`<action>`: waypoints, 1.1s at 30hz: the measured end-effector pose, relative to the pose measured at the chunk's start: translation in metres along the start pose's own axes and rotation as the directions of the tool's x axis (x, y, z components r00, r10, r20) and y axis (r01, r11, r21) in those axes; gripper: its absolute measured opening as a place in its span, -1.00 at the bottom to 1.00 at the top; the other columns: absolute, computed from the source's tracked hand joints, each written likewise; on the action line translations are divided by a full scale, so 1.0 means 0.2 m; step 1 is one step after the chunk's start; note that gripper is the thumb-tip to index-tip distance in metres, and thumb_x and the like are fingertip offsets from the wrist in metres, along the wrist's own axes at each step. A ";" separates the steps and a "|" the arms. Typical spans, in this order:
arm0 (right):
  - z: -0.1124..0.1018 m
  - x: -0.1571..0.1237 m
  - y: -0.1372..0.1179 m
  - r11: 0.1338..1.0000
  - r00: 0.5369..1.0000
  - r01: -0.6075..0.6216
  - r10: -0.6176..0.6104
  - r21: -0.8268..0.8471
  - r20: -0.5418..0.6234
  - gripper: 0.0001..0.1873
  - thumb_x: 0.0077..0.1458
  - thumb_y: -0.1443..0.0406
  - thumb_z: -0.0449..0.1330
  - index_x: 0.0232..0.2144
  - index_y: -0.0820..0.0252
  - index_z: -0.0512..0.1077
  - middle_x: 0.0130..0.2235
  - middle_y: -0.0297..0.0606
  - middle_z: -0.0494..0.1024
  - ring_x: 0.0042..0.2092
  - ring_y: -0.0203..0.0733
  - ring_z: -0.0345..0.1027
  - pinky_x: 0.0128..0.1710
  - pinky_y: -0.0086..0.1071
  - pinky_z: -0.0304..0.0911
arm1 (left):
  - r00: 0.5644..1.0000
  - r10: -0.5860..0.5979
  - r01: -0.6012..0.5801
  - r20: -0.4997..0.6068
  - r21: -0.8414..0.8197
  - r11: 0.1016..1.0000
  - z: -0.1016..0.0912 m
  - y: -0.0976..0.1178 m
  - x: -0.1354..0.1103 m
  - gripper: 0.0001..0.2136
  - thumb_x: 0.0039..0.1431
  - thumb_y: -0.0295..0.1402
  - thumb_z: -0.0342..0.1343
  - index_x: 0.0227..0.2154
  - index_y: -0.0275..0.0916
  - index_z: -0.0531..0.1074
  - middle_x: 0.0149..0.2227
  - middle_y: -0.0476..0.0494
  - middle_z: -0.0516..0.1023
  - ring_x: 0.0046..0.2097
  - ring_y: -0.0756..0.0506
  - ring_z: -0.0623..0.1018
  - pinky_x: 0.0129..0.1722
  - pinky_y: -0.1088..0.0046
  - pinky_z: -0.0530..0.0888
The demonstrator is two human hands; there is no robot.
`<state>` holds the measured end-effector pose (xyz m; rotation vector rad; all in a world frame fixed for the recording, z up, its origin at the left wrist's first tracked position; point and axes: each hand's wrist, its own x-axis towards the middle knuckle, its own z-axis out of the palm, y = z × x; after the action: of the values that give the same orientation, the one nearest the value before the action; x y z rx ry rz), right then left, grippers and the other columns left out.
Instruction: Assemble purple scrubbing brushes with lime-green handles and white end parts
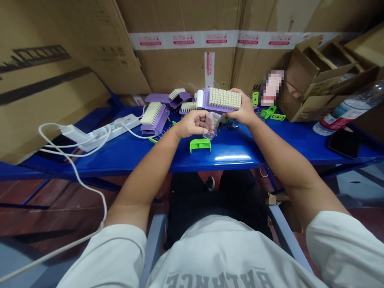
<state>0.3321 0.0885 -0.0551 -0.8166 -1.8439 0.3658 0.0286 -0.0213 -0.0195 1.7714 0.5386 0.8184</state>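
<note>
My right hand (243,109) grips a purple brush (224,99) with cream bristle tufts facing up and a white roller-like end at its left. Between the fingers of my left hand (195,123) is a small clear plastic cover (212,125), held just below the brush. A bright green bracket (200,145) stands on the blue table, close under my left hand. Beyond my left wrist sit more purple brush parts (154,118) with cream bristles. Small loose pieces under the brush are too indistinct to name.
A white power strip (100,133) with cables lies at the left. Right of my hands are green clips (268,112), open cardboard boxes (312,80), a plastic bottle (345,111) and a dark phone (344,141). Large cartons (186,66) wall off the back of the blue table (240,157).
</note>
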 end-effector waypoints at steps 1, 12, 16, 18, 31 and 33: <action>0.00 0.00 0.00 1.000 1.000 0.002 -0.002 -0.001 0.002 0.19 -0.46 -0.20 0.77 0.22 -0.08 0.51 0.14 -0.21 0.72 0.17 0.30 0.64 0.35 0.34 0.57 | 1.000 -0.006 0.006 -0.012 -0.008 1.000 -0.01 0.00 0.00 -0.38 -0.23 -0.07 0.73 -0.19 -0.21 0.56 -0.23 -0.22 0.74 -0.15 -0.32 0.85 0.02 0.01 0.80; -0.01 0.00 -0.05 0.999 0.999 -0.036 0.036 0.030 0.010 0.15 -0.41 -0.14 0.78 0.21 -0.05 0.49 0.16 -0.16 0.69 0.22 0.35 0.61 0.40 0.34 0.53 | 0.957 0.226 -0.251 -0.182 -0.129 0.959 -0.22 -0.17 0.03 -0.26 -0.05 -0.04 0.53 0.24 0.00 0.52 -0.20 -0.02 0.63 -0.36 -0.23 0.77 -0.35 0.24 0.71; -0.01 -0.01 -0.08 0.998 0.999 -0.045 0.045 0.031 0.020 0.13 -0.42 -0.12 0.78 0.20 -0.05 0.50 0.16 -0.15 0.69 0.23 0.37 0.61 0.43 0.35 0.51 | 0.938 0.260 -0.309 -0.229 -0.213 0.927 -0.21 -0.13 0.03 -0.38 -0.04 -0.09 0.43 0.14 -0.05 0.54 -0.25 -0.01 0.60 -0.49 -0.14 0.67 -0.46 0.31 0.62; -0.01 -0.01 -0.08 0.998 0.998 -0.052 0.051 0.033 0.021 0.12 -0.43 -0.10 0.78 0.19 -0.05 0.50 0.15 -0.16 0.71 0.22 0.36 0.62 0.42 0.34 0.52 | 0.920 0.255 -0.322 -0.299 -0.203 0.925 -0.20 -0.10 0.03 -0.41 -0.02 -0.04 0.40 0.11 -0.07 0.54 -0.28 -0.02 0.56 -0.50 -0.11 0.63 -0.47 0.34 0.57; -0.01 -0.01 -0.12 0.998 0.999 -0.053 0.053 0.018 -0.004 0.10 -0.45 -0.11 0.79 0.15 -0.06 0.52 0.10 -0.21 0.73 0.16 0.29 0.64 0.35 0.28 0.55 | 0.799 0.178 -0.325 -0.574 -0.163 0.931 -0.25 -0.12 0.05 -0.55 0.22 0.12 0.15 0.01 -0.04 0.46 -0.33 -0.01 0.45 -0.54 -0.05 0.42 -0.47 0.35 0.37; -0.01 -0.01 -0.13 0.998 0.998 -0.054 0.054 0.018 -0.006 0.10 -0.47 -0.13 0.79 0.14 -0.05 0.53 0.09 -0.22 0.73 0.14 0.28 0.64 0.34 0.28 0.55 | 0.800 0.156 -0.300 -0.580 -0.161 0.940 -0.27 -0.15 0.05 -0.54 0.26 0.16 0.15 0.01 -0.04 0.48 -0.31 -0.02 0.44 -0.53 -0.06 0.45 -0.44 0.32 0.40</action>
<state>0.3253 0.0679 -0.0410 -0.8563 -1.8127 0.4127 -0.0034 0.0298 -0.0335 1.3644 0.5723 1.5387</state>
